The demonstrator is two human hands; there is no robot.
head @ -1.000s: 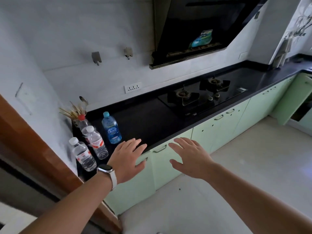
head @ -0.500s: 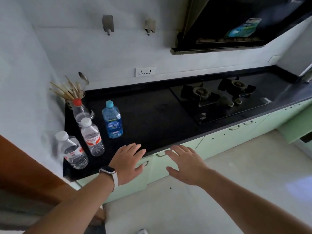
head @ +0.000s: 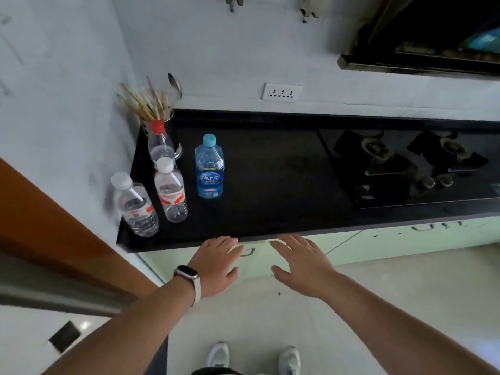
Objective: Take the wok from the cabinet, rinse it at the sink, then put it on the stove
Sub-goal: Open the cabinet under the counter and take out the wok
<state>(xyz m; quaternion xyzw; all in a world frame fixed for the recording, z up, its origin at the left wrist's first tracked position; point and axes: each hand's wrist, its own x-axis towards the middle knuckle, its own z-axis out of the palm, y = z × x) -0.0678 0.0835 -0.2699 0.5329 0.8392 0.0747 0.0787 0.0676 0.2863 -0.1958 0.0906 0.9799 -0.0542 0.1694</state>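
No wok shows in this view. Pale green cabinet doors [head: 349,243] run shut under the black countertop [head: 270,185]. My left hand [head: 219,262], with a watch on its wrist, is stretched out flat right next to a cabinet door handle [head: 248,252], fingers apart and holding nothing. My right hand [head: 300,262] reaches beside it toward the top of the neighbouring door, also spread and holding nothing. The black two-burner gas stove [head: 405,169] is set into the counter at the right, with nothing on its burners. The sink is out of view.
Three clear water bottles [head: 169,189] and a blue bottle [head: 209,169] stand at the counter's left end, by a holder of chopsticks [head: 150,104]. A range hood [head: 422,58] hangs over the stove. A brown door frame [head: 48,226] is at my left; my shoes [head: 254,358] stand on pale floor.
My view has tilted down and come closer to the counter. Both hands have moved forward to the cabinet fronts just under the counter edge, still spread.
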